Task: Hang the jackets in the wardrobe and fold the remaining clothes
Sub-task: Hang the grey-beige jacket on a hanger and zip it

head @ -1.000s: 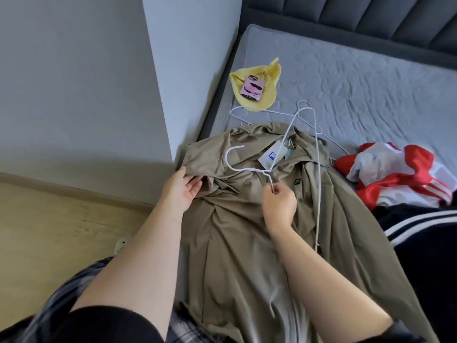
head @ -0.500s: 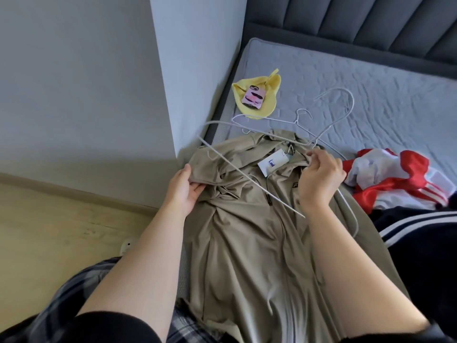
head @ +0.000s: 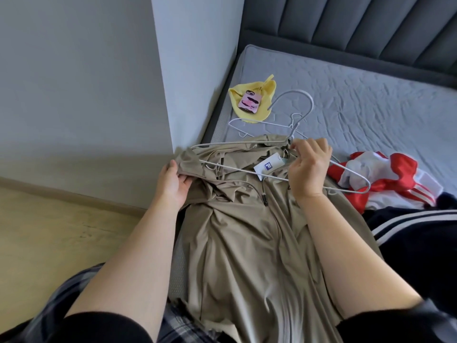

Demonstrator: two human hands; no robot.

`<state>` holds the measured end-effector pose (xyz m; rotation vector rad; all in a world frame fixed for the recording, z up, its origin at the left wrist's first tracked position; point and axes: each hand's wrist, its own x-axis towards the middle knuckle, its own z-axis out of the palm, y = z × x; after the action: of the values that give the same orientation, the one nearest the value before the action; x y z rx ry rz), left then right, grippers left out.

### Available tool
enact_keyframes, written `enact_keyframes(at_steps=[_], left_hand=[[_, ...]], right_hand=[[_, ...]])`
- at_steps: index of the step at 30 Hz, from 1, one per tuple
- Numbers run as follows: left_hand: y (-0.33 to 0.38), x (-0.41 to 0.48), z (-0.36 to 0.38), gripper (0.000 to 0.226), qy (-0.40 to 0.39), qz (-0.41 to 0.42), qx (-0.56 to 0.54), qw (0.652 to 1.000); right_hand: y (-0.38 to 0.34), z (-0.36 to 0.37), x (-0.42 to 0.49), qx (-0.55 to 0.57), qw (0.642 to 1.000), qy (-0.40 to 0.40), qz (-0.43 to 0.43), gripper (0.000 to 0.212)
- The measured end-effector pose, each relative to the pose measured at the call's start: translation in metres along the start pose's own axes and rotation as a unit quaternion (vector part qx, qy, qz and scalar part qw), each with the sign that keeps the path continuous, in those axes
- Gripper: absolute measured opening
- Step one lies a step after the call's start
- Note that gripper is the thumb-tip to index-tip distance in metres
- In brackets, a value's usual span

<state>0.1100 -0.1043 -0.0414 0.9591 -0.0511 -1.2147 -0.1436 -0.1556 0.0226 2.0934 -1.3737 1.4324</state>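
A beige jacket [head: 242, 243] lies spread on the bed's near edge, collar away from me, a white tag [head: 268, 165] at its neck. My left hand [head: 173, 184] grips the jacket's left shoulder. My right hand [head: 309, 164] holds a white wire hanger [head: 235, 169] near its neck, level above the collar; its left end reaches over the left shoulder, its right end sticks out over the red clothes. A second white hanger [head: 247, 125] lies on the mattress behind it.
A red and white garment [head: 385, 179] and a dark garment with white stripes [head: 415, 233] lie on the right. A pink phone [head: 249, 104] rests on a yellow cloth [head: 257, 95] at the grey mattress [head: 358, 95] corner. A wall corner [head: 160, 95] stands at left.
My right hand has swung the hanger from pointing toward me to lying crosswise over the collar, hook pointing away. My left hand kept its hold on the shoulder.
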Motion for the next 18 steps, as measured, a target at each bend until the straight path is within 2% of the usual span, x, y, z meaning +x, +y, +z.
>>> enact_keyframes(at_steps=[7, 10, 12, 15, 18], left_hand=[[0.009, 0.002, -0.001, 0.027, 0.000, 0.024, -0.039, 0.999], [0.011, -0.001, 0.002, 0.028, -0.014, 0.029, -0.034, 0.999], [0.012, -0.004, 0.007, 0.025, -0.030, 0.035, -0.022, 0.999], [0.015, -0.009, 0.017, 0.023, -0.044, 0.079, 0.068, 0.994], [0.017, -0.012, 0.025, 0.024, -0.035, 0.163, 0.187, 0.968]], right_hand=[[0.007, 0.006, -0.014, 0.073, 0.989, -0.088, 0.090, 0.022], [0.017, 0.004, -0.019, 0.092, 0.977, -0.120, 0.153, 0.023], [0.024, 0.001, -0.019, 0.085, 0.974, -0.133, 0.161, 0.024], [0.028, -0.002, -0.016, 0.071, 0.974, -0.146, 0.156, 0.025], [0.030, -0.005, -0.010, 0.067, 0.980, -0.139, 0.127, 0.024]])
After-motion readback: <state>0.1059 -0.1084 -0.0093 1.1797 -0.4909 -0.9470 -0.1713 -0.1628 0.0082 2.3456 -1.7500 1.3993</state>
